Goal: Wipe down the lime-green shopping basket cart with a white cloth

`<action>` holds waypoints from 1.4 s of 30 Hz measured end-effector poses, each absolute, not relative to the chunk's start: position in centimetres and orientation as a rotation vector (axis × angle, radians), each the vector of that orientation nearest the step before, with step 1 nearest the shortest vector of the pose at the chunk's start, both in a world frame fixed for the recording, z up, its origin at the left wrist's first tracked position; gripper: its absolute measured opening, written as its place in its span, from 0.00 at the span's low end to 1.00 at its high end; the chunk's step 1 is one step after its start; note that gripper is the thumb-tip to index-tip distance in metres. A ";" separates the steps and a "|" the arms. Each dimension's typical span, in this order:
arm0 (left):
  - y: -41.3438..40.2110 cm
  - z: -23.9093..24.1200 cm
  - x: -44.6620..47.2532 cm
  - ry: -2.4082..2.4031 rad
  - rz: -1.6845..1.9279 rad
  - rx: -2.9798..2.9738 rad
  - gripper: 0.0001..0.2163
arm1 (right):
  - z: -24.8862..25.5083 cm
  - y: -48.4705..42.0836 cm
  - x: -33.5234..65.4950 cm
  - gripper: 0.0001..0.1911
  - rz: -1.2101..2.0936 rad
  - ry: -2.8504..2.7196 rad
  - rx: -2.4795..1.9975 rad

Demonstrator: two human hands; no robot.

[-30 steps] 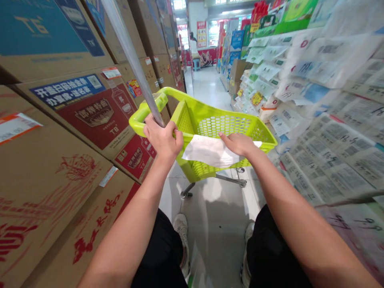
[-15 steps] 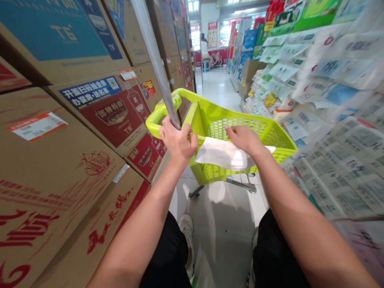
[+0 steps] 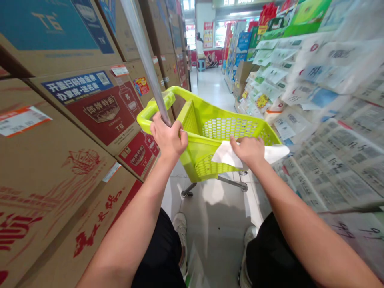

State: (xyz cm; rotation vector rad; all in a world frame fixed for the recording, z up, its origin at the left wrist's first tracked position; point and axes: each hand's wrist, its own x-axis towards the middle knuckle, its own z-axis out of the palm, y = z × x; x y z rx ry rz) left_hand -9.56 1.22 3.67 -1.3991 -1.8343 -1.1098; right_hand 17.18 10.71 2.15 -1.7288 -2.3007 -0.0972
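Cardboard cartons make a wall along the left of the aisle, and soft wrapped packs slope up along the right, so the job is best done with short strokes and elbows well in. Between them, a green shopping cart stands turned across the floor, its handle end to the left; a cart on wheels will likely roll if pushed, so any pressure calls for an equal hold opposite.

A grey metal pole slants up at that handle end. The left hand is closed around the pole's foot, beside the cart's handle; whether it also grips the plastic I cannot tell. That hold looks like the right place to brace.

A white cloth lies against the cart's near-side rim, toward the far end, both ends sticking out past the right hand. That hand is curled over rim and cloth, thumb toward the handle. Pressing evenly, with the loose ends tucked under the palm, should keep the cloth from slipping.
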 end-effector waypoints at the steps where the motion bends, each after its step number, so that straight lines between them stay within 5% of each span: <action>1: 1.3 3.7 -9.7 -1.829 -1.127 -1.393 0.06 | 1.9 11.1 18.3 0.39 -0.138 -2.276 -1.764; 7: 1.4 4.0 -8.6 -1.831 -1.163 -1.323 0.03 | 1.4 11.1 18.9 0.40 -0.080 -2.255 -1.840; 16: 1.7 4.1 -5.6 -1.840 -1.177 -1.432 0.03 | 3.8 7.0 9.3 0.30 0.077 -2.296 -1.211; 31: 2.9 3.9 -8.6 -1.812 -1.116 -1.430 0.05 | 2.5 12.8 18.4 0.53 0.141 -2.338 -1.791; 42: 2.2 3.6 -4.0 -1.813 -1.136 -1.406 0.05 | 3.0 7.1 11.0 0.30 0.031 -2.188 -1.313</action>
